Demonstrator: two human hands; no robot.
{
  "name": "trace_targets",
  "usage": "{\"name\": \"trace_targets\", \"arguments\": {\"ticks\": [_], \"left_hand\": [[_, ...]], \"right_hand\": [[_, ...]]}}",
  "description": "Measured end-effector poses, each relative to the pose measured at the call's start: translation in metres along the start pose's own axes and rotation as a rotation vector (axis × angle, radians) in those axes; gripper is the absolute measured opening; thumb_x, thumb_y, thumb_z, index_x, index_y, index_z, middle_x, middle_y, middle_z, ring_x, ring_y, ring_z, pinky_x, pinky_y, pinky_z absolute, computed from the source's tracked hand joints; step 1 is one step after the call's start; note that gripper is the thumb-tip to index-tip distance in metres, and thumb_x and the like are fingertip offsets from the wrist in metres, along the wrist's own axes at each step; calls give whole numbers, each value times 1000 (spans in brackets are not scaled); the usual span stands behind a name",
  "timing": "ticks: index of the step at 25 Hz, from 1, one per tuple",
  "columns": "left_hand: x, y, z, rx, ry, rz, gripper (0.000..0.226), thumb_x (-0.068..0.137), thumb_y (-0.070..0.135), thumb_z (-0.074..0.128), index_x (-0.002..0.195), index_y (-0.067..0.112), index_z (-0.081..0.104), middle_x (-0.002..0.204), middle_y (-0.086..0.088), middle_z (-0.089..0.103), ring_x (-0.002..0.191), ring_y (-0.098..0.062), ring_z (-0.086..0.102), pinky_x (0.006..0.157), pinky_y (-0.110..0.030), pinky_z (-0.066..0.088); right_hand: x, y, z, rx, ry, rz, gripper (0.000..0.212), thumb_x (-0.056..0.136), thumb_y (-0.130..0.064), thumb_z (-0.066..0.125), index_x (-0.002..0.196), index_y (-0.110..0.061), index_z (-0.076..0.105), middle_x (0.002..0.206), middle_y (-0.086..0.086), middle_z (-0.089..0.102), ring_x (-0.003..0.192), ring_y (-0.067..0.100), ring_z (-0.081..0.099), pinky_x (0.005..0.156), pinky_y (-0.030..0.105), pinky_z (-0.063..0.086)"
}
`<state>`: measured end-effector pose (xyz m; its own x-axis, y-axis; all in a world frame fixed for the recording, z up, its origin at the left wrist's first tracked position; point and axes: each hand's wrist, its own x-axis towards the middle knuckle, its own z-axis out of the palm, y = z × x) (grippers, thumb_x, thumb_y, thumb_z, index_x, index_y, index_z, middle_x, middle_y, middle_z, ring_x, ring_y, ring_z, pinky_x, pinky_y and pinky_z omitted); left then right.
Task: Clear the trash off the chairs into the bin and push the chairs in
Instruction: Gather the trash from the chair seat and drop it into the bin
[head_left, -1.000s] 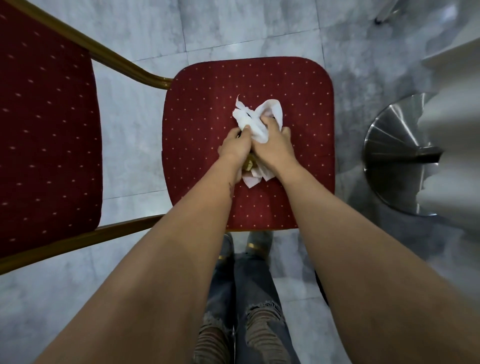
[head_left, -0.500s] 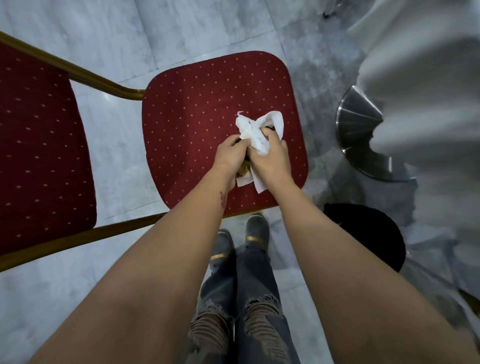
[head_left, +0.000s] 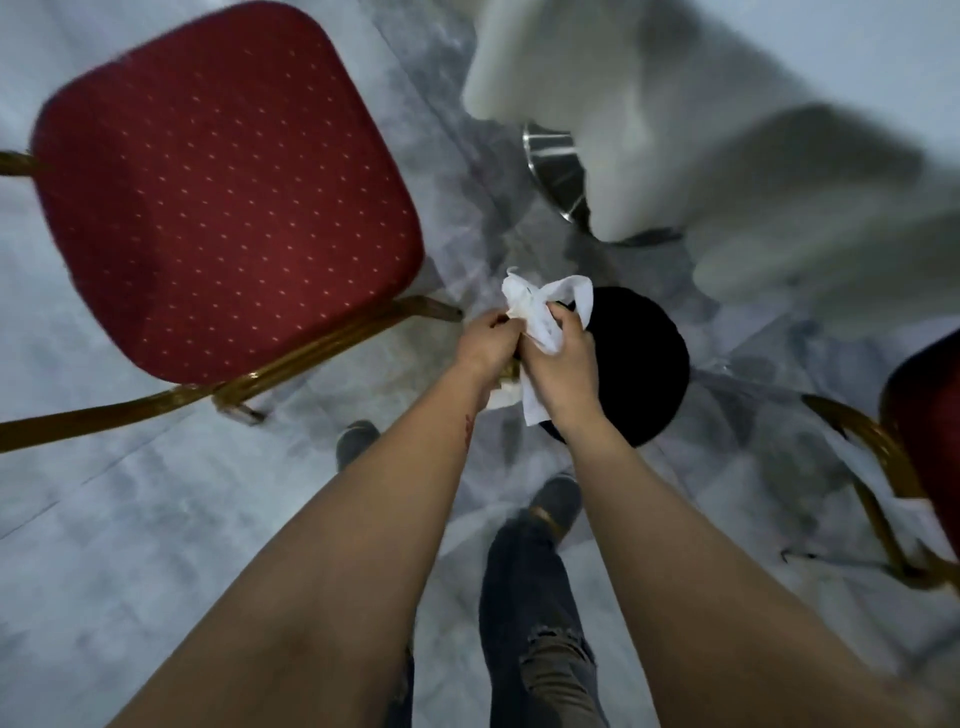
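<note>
Both hands hold crumpled white paper at the near rim of the black bin.

Left hand (head_left: 488, 340) and right hand (head_left: 563, 358) are both clenched on the paper wad (head_left: 540, 317), fingers wrapped round it (one tail hangs below the right palm). Bin (head_left: 641, 358) stands on the grey floor (head_left: 130, 519); its inside reads solid black, contents cannot be told. Red chair seat (head_left: 218, 182) to the left is bare. A white tablecloth (head_left: 753, 171) hangs beyond the bin.

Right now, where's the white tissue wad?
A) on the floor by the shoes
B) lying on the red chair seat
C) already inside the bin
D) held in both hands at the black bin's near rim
D: the tissue wad sits in the grip of the left hand and right hand, over the edge of the black bin, off the red chair seat.
</note>
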<state>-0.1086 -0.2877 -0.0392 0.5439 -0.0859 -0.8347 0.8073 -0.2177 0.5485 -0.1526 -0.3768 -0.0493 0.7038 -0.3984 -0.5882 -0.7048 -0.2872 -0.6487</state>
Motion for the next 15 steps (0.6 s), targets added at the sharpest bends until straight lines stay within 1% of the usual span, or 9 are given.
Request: {"name": "trace_targets", "arguments": {"ticks": [2, 3, 5, 7, 9, 11, 12, 13, 15], "left_hand": [[4, -25, 49, 49, -39, -28, 30, 94, 24, 49, 122, 19, 59, 117, -11, 66, 104, -28, 63, 88, -40, 53], [6, -37, 70, 60, -50, -45, 34, 93, 27, 49, 125, 20, 57, 118, -10, 64, 105, -28, 63, 89, -40, 54], [14, -59, 106, 62, -52, -80, 44, 89, 35, 52, 132, 22, 52, 123, -8, 62, 107, -28, 61, 93, -45, 53], [26, -74, 127, 78, -31, -112, 45, 92, 41, 51, 133, 23, 50, 124, -8, 61, 107, -27, 61, 93, -45, 53], [43, -81, 139, 96, -28, -131, 41, 96, 43, 47, 130, 20, 54, 120, -8, 63, 103, -26, 62, 89, -39, 54], [61, -82, 149, 121, -29, -130, 40, 99, 43, 43, 126, 16, 57, 112, -7, 64, 96, -23, 61, 80, -33, 52], [69, -81, 153, 126, -35, -131, 40, 101, 42, 41, 127, 17, 56, 110, -6, 62, 94, -22, 60, 79, -32, 50], [78, -80, 155, 128, -53, -135, 41, 101, 43, 40, 131, 18, 54, 112, -5, 59, 97, -21, 58, 82, -33, 50], [93, -79, 156, 152, -94, -132, 47, 102, 43, 38, 141, 19, 47, 126, -3, 55, 112, -22, 53, 98, -38, 47]], "right_hand": [[4, 43, -31, 11, 8, 37, 56, 70, -57, 59, 121, -33, 58, 111, 5, 65, 94, 21, 67, 83, 42, 58], [7, 62, -45, 6, 7, 67, 60, 69, -58, 58, 123, -33, 58, 112, 5, 65, 93, 20, 67, 83, 41, 58], [15, 96, -63, -6, 8, 115, 65, 67, -60, 57, 125, -31, 58, 114, 7, 64, 93, 21, 67, 83, 40, 58], [28, 126, -72, 13, 1, 126, 58, 72, -55, 60, 122, -27, 60, 111, 6, 66, 95, 21, 66, 85, 42, 57], [45, 146, -76, 47, -12, 134, 44, 82, -41, 61, 121, -21, 62, 108, 6, 68, 98, 23, 66, 87, 43, 56], [69, 159, -79, 72, -49, 162, 40, 89, -35, 59, 127, -21, 59, 114, 7, 67, 102, 25, 65, 88, 40, 54], [80, 163, -80, 81, -72, 185, 43, 92, -34, 58, 133, -22, 55, 121, 7, 65, 107, 24, 64, 91, 38, 52], [91, 165, -80, 89, -96, 209, 48, 94, -34, 57, 139, -23, 49, 129, 6, 61, 113, 25, 61, 95, 36, 49], [104, 167, -83, 112, -131, 246, 56, 97, -32, 55, 149, -23, 38, 140, 6, 54, 124, 24, 54, 100, 31, 43]]}}
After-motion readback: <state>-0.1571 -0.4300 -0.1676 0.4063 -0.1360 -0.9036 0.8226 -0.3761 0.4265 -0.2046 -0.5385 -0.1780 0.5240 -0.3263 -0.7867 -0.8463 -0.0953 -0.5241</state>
